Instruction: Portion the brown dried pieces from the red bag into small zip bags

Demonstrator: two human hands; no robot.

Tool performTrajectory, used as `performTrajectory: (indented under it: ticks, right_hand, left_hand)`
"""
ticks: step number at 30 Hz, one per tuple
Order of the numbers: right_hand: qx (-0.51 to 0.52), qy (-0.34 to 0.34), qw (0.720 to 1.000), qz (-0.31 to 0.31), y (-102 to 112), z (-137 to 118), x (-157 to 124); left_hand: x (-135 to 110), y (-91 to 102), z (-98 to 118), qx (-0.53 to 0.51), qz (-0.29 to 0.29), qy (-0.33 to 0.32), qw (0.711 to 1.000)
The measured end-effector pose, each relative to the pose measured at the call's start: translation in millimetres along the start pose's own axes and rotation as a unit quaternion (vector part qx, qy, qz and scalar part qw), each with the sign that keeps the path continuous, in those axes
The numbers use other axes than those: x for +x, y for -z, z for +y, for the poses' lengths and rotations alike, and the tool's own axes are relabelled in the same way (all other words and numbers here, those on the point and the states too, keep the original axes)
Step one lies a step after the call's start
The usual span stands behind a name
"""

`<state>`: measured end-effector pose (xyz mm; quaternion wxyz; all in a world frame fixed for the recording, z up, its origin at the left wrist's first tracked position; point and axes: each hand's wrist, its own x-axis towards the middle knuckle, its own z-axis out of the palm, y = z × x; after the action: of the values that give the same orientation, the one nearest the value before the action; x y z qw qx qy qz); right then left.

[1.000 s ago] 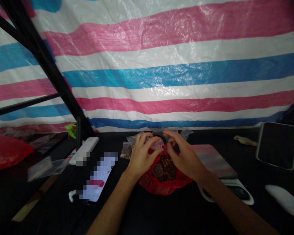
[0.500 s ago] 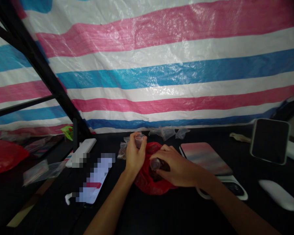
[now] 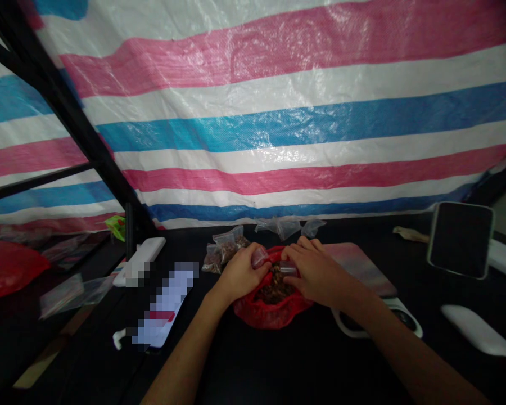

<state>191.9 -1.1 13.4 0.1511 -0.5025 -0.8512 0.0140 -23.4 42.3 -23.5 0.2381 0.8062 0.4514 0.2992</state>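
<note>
A red plastic bag (image 3: 274, 319) sits wide-mouthed on the black table, with brown dried bits (image 3: 276, 289) inside. My left hand (image 3: 242, 273) is closed on a small clear plastic bag (image 3: 259, 257) at the red bag's left rim. Over the opening's right side, my right hand (image 3: 316, 270) grips a small clear cup (image 3: 289, 268), tipped on its side. Part of the cup is hidden by my fingers. Beyond my left hand lie several small zip bags (image 3: 225, 247) filled with brown bits.
Clear empty bags (image 3: 289, 226) lie at the back. On the left are a phone (image 3: 168, 332), an earbud (image 3: 118, 338) and a white box (image 3: 152, 250). A tablet-like slab (image 3: 354, 264), a mouse (image 3: 476, 331) and an upright framed panel (image 3: 461, 239) stand right.
My left hand has moved right and down with the clear bag, close to the red bag's rim. My right hand has shifted slightly right and up, turning the cup sideways.
</note>
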Motion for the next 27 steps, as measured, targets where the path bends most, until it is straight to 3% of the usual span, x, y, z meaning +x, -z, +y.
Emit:
performTrajectory:
  ticks: [3, 12, 17, 27]
  right_hand:
    - [-0.008, -0.002, 1.000, 0.000, 1, -1, 2]
    - [-0.118, -0.014, 0.993, 0.014, 4, -11, 3]
    - [-0.095, -0.018, 0.995, 0.020, -5, -15, 5]
    - [-0.140, -0.101, 0.984, 0.034, -9, -25, 7]
  left_hand:
    - [3, 0.0, -1, -0.068, -0.013, 0.021, 0.997]
    - [8, 0.9, 0, -0.232, 0.019, 0.093, 0.968]
    - [8, -3.2, 3, -0.324, 0.022, 0.135, 0.936]
    - [10, -11.3, -1, -0.472, 0.053, 0.173, 0.863]
